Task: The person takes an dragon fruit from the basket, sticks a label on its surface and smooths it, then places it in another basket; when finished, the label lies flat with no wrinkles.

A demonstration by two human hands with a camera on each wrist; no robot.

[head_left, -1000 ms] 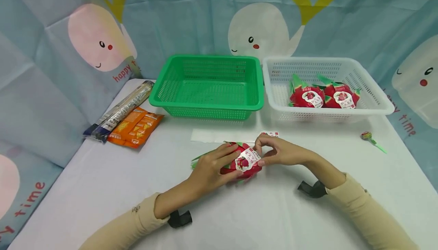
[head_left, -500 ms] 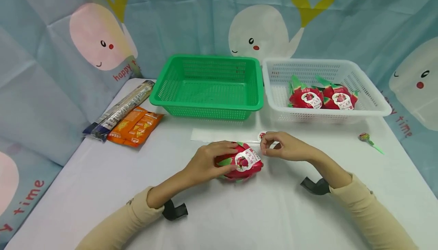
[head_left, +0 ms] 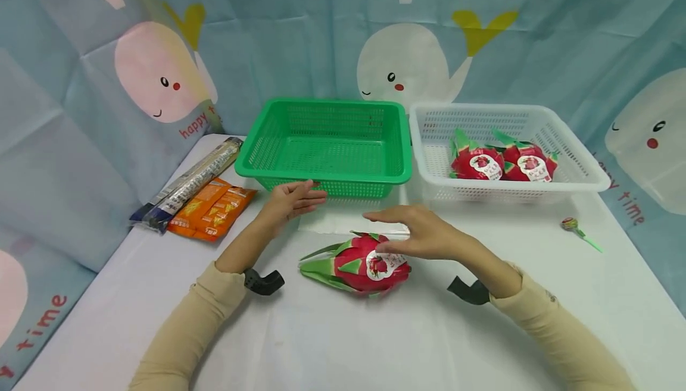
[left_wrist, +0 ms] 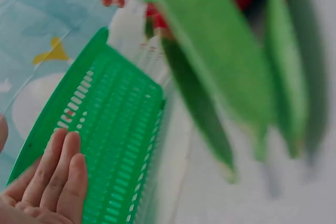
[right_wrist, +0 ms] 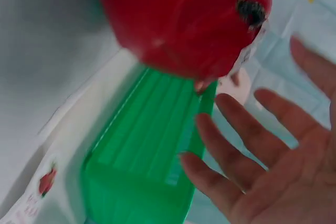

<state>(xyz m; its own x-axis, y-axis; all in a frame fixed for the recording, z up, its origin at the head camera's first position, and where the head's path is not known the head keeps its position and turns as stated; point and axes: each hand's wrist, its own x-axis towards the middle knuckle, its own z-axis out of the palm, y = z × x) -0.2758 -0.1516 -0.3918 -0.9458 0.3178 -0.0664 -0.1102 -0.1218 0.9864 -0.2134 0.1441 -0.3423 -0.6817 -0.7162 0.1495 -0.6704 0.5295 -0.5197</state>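
A red dragon fruit [head_left: 348, 269] with long green leaf tips lies on its side on the white table. It bears a white printed label [head_left: 374, 267]. My right hand [head_left: 420, 235] hovers over its right end, thumb and fingers spread; the right wrist view shows a gap between the palm and the fruit. My left hand [head_left: 284, 205] is off the fruit, to its upper left, near the front of the green basket [head_left: 321, 178]. In the left wrist view its fingers [left_wrist: 50, 179] look extended. Behind the fruit lies a pale strip [head_left: 324, 222], which carries a printed sticker [right_wrist: 46, 181].
A white basket [head_left: 514, 187] at the back right holds two labelled dragon fruits [head_left: 479, 163]. At the left lie an orange snack packet [head_left: 214, 209] and long silvery packages [head_left: 187, 185]. A lollipop [head_left: 579, 231] rests near the right edge. A whale-print curtain [head_left: 300, 52] hangs behind.
My left hand has let go of the dragon fruit and moved up and left. My right hand has opened out from its curled pose and come over the fruit's right end. The view has tilted slightly upward.
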